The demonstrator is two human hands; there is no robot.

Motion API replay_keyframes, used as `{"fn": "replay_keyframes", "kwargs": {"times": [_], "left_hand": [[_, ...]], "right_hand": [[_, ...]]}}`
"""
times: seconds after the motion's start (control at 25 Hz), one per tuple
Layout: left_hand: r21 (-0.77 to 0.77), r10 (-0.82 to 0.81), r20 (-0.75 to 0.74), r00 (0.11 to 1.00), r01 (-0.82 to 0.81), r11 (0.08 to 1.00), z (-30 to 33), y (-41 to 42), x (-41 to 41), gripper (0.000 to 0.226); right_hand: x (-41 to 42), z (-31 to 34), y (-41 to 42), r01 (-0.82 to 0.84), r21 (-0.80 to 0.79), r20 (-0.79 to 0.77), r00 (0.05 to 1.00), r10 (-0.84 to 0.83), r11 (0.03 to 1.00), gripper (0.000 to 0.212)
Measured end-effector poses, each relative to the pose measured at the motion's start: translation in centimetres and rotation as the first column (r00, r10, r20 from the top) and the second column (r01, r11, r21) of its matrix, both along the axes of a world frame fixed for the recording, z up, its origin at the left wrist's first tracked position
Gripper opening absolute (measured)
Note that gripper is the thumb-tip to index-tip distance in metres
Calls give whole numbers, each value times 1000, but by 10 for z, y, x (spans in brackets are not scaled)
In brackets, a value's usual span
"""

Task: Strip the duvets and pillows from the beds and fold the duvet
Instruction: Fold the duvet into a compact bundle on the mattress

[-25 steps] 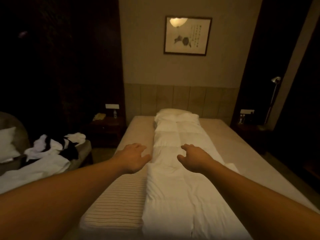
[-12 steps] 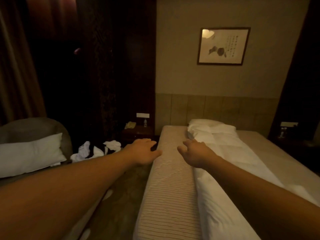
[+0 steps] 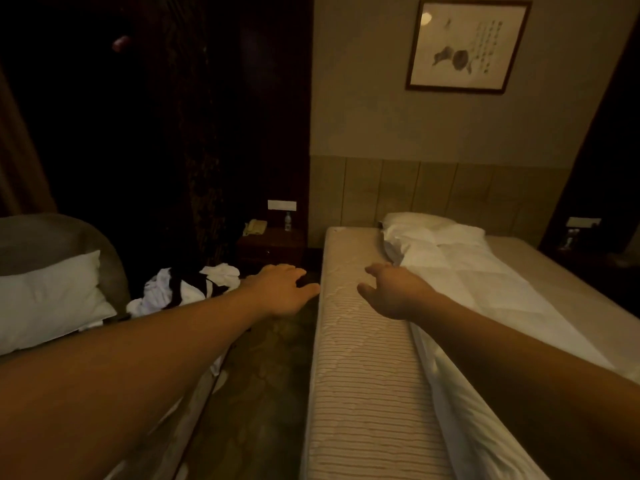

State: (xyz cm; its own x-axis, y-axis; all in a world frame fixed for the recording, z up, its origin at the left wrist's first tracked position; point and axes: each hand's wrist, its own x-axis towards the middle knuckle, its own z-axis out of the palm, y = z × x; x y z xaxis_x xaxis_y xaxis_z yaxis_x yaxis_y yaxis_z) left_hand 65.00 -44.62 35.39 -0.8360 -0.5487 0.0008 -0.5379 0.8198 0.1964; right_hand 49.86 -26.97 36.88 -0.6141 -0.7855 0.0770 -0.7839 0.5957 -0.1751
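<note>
The duvet (image 3: 485,289) lies folded into a long white strip down the stripped bed (image 3: 367,375), its long axis running from about six o'clock near the viewer up toward twelve o'clock at the headboard. A pillow (image 3: 415,221) sits at its far end, touching it.

The right hand (image 3: 391,292) hovers above the bare mattress, just beside the duvet's left edge; its grip is loose, fingers relaxed and spread, with nothing in it. The duvet lies at about three o'clock from this hand. The left hand (image 3: 280,291) hangs over the floor gap between the beds, at about nine o'clock from the mattress edge, fingers likewise relaxed and holding nothing.

The right hand is plainly the nearer to the duvet; the left would have to cross the bare strip of mattress to reach it. Since the strip runs lengthwise away from the viewer, the next fold probably means bringing one end over the other along that axis.

On the other bed, at nine o'clock, lie a second pillow (image 3: 48,299) and a heap of crumpled linen (image 3: 183,289).
</note>
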Motion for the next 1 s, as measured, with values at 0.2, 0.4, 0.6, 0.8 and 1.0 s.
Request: {"fn": "replay_keyframes", "kwargs": {"times": [0.2,0.4,0.6,0.8,1.0], "left_hand": [[19,-39,38,999,39,999,-11,-109,-76,86],[38,-83,59,995,81,996,-14,-198,-140,87],[-3,-181,49,982,181,983,-26,-274,-225,80],[-37,-370,-2,929,369,929,-35,-367,-325,79],[-95,-510,15,860,509,855,-32,-459,-404,77]], "right_hand": [[-72,-14,-88,105,2,49,993,-105,994,57],[-125,-15,-166,185,20,70,980,-186,983,54],[-182,-23,-244,246,62,34,968,-248,967,57],[-249,-32,-334,412,35,17,911,-413,911,55],[-309,-38,-413,500,20,19,866,-501,866,52]]}}
